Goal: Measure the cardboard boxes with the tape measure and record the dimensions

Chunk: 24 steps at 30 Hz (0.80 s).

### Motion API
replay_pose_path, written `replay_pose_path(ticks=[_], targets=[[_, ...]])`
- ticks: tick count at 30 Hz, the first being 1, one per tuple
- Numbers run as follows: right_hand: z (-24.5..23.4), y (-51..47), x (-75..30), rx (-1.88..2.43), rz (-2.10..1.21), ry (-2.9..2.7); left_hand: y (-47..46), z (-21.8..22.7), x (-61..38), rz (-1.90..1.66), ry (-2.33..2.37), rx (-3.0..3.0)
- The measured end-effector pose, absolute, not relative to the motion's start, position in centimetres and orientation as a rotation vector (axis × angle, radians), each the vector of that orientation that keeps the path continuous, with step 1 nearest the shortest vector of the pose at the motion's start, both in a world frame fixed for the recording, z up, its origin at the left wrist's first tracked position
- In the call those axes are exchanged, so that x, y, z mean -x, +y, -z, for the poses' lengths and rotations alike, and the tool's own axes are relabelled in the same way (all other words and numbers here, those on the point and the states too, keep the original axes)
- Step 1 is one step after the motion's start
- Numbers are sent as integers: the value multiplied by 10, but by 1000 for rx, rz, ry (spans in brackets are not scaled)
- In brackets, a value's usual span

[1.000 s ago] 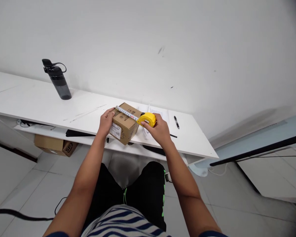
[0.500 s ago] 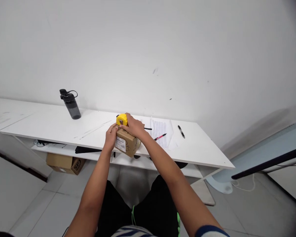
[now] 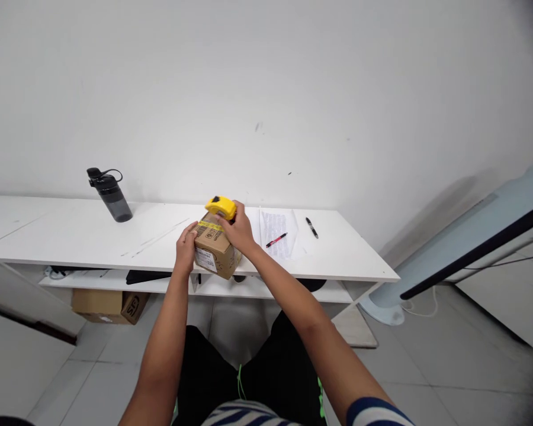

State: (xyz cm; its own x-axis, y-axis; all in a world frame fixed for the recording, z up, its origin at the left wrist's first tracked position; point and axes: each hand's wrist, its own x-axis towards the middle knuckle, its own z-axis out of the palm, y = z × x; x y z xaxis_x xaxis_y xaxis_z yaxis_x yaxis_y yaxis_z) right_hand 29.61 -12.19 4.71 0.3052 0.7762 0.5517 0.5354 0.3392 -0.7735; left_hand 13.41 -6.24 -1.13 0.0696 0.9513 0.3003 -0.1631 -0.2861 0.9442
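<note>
A small brown cardboard box (image 3: 213,253) with a white label sits at the front edge of the white table (image 3: 71,236). My left hand (image 3: 185,248) presses against the box's left side, fingers curled on its top corner where the tape end lies. My right hand (image 3: 236,229) grips a yellow tape measure (image 3: 221,206) at the box's far top edge. A short yellow strip of tape runs across the top of the box.
A dark water bottle (image 3: 109,194) stands at the back left of the table. A printed sheet (image 3: 276,228) with a red pen (image 3: 276,239) lies right of the box, a black pen (image 3: 311,227) further right. A cardboard box (image 3: 109,305) sits on the floor below. A pale blue board (image 3: 471,236) leans at the right.
The tape measure moved from the box's right side to its far top edge, the long tape now short. My right hand crossed over the box. The view shifted.
</note>
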Motion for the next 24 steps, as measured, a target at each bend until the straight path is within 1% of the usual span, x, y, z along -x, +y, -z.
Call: replay_pose_path(ticks=[5, 7, 10, 13, 17, 21, 24], targets=[[-35, -133, -303, 1070, -291, -902, -38, 1, -121, -1363, 875, -1022], [-25, -133, -304, 1053, -389, -853, -31, -2, -119, -1336, 917, -875], [-9, -126, -303, 1094, -538, -882, -36, 3, -121, -1227, 1030, -845], [-3, -117, -304, 1141, -545, -973, -51, 15, -116, -1218, 1156, -989], [-13, -105, -312, 1179, -594, -1166, -55, 20, -91, -1419, 1304, -1363], [-25, -93, -305, 1244, -658, -1377, -44, -5, -67, -1344, 1255, -1752], [-30, -87, -284, 1365, -596, -1509, -39, -23, -66, -1304, 1097, -1689]])
